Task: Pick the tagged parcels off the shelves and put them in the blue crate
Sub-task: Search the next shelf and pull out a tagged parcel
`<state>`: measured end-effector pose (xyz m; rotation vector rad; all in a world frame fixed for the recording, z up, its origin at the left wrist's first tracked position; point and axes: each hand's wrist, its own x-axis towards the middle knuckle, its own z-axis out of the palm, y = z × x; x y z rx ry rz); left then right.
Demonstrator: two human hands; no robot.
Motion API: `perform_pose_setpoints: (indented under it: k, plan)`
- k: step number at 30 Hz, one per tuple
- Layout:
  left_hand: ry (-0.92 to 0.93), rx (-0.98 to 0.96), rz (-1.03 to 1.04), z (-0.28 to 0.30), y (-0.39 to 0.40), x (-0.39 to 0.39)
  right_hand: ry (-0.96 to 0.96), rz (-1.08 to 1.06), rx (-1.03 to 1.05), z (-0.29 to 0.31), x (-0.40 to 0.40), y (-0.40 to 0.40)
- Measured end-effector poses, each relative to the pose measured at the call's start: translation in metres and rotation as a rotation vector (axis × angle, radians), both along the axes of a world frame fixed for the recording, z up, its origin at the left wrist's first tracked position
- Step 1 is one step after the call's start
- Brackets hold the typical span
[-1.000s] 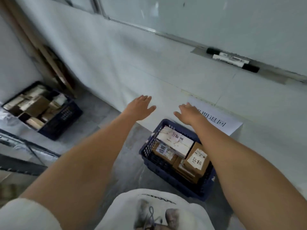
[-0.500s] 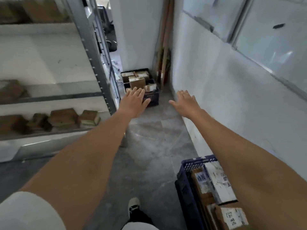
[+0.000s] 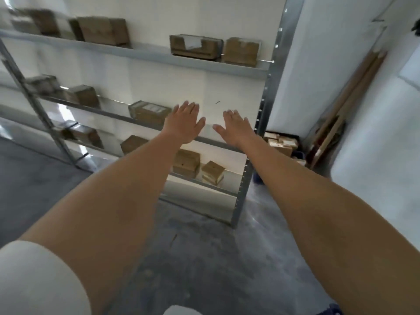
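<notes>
No text, number or brand can be read anywhere. A pale label (image 3: 191, 43) lies on a brown parcel (image 3: 195, 47) on the upper shelf (image 3: 145, 53), and another label (image 3: 152, 108) on a parcel (image 3: 147, 112) on the shelf below, but both are too blurred to make out any characters.

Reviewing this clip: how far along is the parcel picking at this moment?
Done: nothing can be confirmed; no crate being filled is in clear view. In hand: nothing; the left hand and right hand are both open, stretched toward the shelf unit. Left: many parcels sit on the shelves, such as one beside the left hand; tags are too blurred to read.
</notes>
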<state>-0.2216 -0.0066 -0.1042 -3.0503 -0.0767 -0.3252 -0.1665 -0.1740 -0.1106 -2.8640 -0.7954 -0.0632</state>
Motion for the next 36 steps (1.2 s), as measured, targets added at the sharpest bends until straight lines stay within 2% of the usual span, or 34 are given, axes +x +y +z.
perform_pose_setpoints:
  k: [4, 11, 23, 31, 36]
  plan:
    - [-0.012, 0.037, 0.089, 0.002, 0.09, -0.015, 0.018, 0.076, -0.003, -0.003, 0.009, 0.09]
    - [0.045, -0.032, 0.251, -0.027, 0.208, -0.026, 0.076, 0.208, -0.003, -0.022, 0.023, 0.221]
    - [0.102, -0.02, 0.375, -0.048, 0.38, 0.07, 0.118, 0.367, -0.048, -0.047, 0.124, 0.415]
    - [0.154, -0.05, 0.418, -0.068, 0.487, 0.129, 0.147, 0.373, -0.166, -0.076, 0.179, 0.521]
    - [0.162, -0.063, 0.374, -0.095, 0.56, 0.155, 0.241, 0.334, -0.123, -0.106, 0.203, 0.588]
